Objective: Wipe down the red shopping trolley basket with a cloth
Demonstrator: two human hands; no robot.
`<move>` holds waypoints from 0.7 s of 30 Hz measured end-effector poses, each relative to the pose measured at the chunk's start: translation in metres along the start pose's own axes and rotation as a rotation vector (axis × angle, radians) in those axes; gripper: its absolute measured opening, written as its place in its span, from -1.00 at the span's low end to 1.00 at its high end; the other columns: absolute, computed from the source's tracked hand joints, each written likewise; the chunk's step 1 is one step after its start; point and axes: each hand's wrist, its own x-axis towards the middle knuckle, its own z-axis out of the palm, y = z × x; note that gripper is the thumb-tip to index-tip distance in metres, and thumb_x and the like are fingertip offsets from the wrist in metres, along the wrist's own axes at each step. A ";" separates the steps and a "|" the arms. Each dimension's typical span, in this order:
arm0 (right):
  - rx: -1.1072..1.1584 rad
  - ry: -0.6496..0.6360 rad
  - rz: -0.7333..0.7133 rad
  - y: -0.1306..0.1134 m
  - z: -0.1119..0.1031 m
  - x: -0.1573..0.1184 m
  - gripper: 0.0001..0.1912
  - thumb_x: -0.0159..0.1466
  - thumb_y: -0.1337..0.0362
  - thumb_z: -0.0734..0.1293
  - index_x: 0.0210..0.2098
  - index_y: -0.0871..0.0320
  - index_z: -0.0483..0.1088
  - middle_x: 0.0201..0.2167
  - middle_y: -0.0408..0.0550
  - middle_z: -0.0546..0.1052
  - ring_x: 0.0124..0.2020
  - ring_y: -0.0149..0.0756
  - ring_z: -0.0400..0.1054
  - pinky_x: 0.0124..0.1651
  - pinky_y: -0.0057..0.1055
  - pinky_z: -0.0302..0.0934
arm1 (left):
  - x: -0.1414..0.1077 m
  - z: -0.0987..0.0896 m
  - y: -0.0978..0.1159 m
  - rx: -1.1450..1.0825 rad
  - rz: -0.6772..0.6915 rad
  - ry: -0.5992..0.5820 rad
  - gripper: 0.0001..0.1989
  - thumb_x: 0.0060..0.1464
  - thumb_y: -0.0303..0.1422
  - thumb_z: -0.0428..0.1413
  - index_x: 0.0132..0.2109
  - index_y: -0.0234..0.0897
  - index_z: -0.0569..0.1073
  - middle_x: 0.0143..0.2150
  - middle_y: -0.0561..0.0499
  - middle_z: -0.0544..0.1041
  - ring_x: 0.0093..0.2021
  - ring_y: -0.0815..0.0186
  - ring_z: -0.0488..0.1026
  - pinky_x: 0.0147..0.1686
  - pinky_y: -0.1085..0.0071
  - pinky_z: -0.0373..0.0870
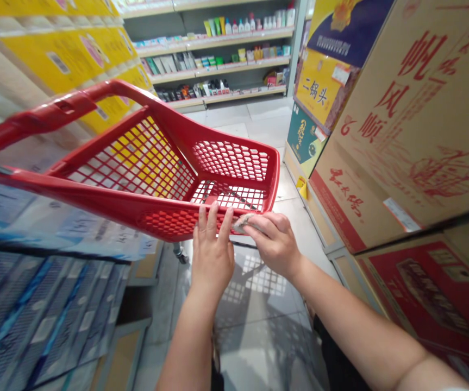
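A red plastic shopping basket cart with mesh walls tilts across the middle of the view, its long handle reaching to the left. My left hand grips the near rim, fingers curled over the red edge. My right hand lies just to its right, pinching a small crumpled silvery packet against the rim. A thin metal rod lies inside the basket floor. What the packet is, I cannot tell.
Stacked cardboard cartons with red print wall the right side. Blue-and-white cartons and yellow-labelled boxes line the left. Store shelves of bottles and small goods stand ahead, beyond a tiled floor.
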 end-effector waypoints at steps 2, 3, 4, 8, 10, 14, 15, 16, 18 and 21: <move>0.007 -0.043 -0.024 0.000 -0.001 0.001 -0.79 0.35 0.36 0.27 -0.07 0.07 0.48 -0.03 -0.10 0.52 -0.03 -0.25 0.29 0.06 -0.26 0.20 | 0.000 0.000 0.001 -0.002 -0.008 -0.002 -0.26 0.12 -0.57 -0.05 0.40 -0.12 -0.05 0.46 -0.14 -0.12 0.45 0.04 -0.32 0.32 -0.08 -0.03; 0.014 -0.046 -0.021 -0.001 -0.001 0.001 -0.79 0.35 0.37 0.27 -0.07 0.08 0.48 -0.04 -0.10 0.52 -0.04 -0.26 0.29 0.05 -0.26 0.21 | 0.000 -0.001 0.001 -0.004 -0.011 -0.002 -0.26 0.12 -0.57 -0.05 0.40 -0.11 -0.05 0.46 -0.13 -0.12 0.45 0.04 -0.32 0.32 -0.08 -0.03; 0.022 -0.032 -0.008 -0.001 -0.002 0.002 -0.78 0.35 0.37 0.27 -0.06 0.08 0.47 -0.03 -0.09 0.52 -0.02 -0.26 0.29 0.07 -0.26 0.21 | 0.000 -0.001 0.001 -0.005 -0.012 -0.001 -0.25 0.11 -0.57 -0.05 0.40 -0.10 -0.06 0.46 -0.13 -0.12 0.45 0.04 -0.32 0.32 -0.08 -0.03; 0.032 0.029 0.054 -0.001 -0.005 0.003 -0.72 0.34 0.39 0.27 0.00 0.05 0.45 -0.01 -0.07 0.50 0.05 -0.25 0.27 0.13 -0.25 0.20 | 0.000 -0.001 0.001 -0.005 -0.005 -0.004 -0.23 0.10 -0.57 -0.05 0.40 -0.09 -0.07 0.46 -0.11 -0.13 0.45 0.05 -0.32 0.33 -0.07 -0.05; 0.045 -0.014 0.032 -0.001 -0.005 0.003 -0.73 0.34 0.40 0.27 -0.01 0.06 0.46 -0.01 -0.07 0.50 0.02 -0.25 0.28 0.11 -0.26 0.23 | 0.000 -0.001 0.000 -0.005 -0.008 -0.007 -0.24 0.11 -0.56 -0.05 0.41 -0.10 -0.07 0.46 -0.11 -0.13 0.45 0.04 -0.32 0.33 -0.07 -0.05; 0.082 -0.006 0.024 -0.001 -0.007 0.005 -0.71 0.34 0.42 0.25 0.01 0.07 0.45 -0.01 -0.06 0.50 0.03 -0.24 0.28 0.11 -0.24 0.26 | 0.000 -0.001 0.000 -0.004 -0.009 -0.007 -0.23 0.10 -0.57 -0.04 0.40 -0.09 -0.06 0.47 -0.10 -0.14 0.45 0.05 -0.33 0.33 -0.05 -0.06; 0.077 0.017 0.034 -0.001 -0.008 0.006 -0.70 0.34 0.42 0.25 0.01 0.07 0.45 -0.01 -0.06 0.50 0.04 -0.24 0.28 0.12 -0.23 0.25 | -0.001 -0.001 0.000 -0.003 -0.008 -0.008 -0.23 0.10 -0.57 -0.04 0.40 -0.09 -0.06 0.47 -0.09 -0.14 0.45 0.05 -0.33 0.33 -0.05 -0.06; 0.069 0.027 0.041 -0.001 -0.010 0.008 -0.70 0.34 0.43 0.24 0.01 0.08 0.45 -0.01 -0.05 0.51 0.04 -0.23 0.28 0.12 -0.23 0.25 | -0.001 -0.001 0.000 0.000 -0.009 -0.010 -0.23 0.09 -0.57 -0.04 0.40 -0.09 -0.06 0.47 -0.09 -0.14 0.45 0.05 -0.33 0.33 -0.05 -0.06; 0.059 0.002 0.038 -0.002 -0.012 0.011 -0.71 0.34 0.42 0.24 0.00 0.08 0.45 -0.02 -0.06 0.51 0.02 -0.23 0.29 0.10 -0.24 0.26 | -0.001 -0.001 0.000 0.006 -0.009 -0.013 -0.23 0.10 -0.57 -0.04 0.41 -0.10 -0.07 0.47 -0.10 -0.14 0.45 0.05 -0.33 0.33 -0.05 -0.05; 0.067 -0.039 0.031 -0.002 -0.014 0.012 -0.72 0.34 0.41 0.24 0.00 0.09 0.45 -0.01 -0.06 0.50 0.00 -0.26 0.30 0.08 -0.28 0.27 | 0.000 -0.001 0.000 0.020 -0.009 -0.016 -0.23 0.10 -0.57 -0.03 0.41 -0.12 -0.07 0.46 -0.13 -0.13 0.45 0.04 -0.34 0.32 -0.06 -0.05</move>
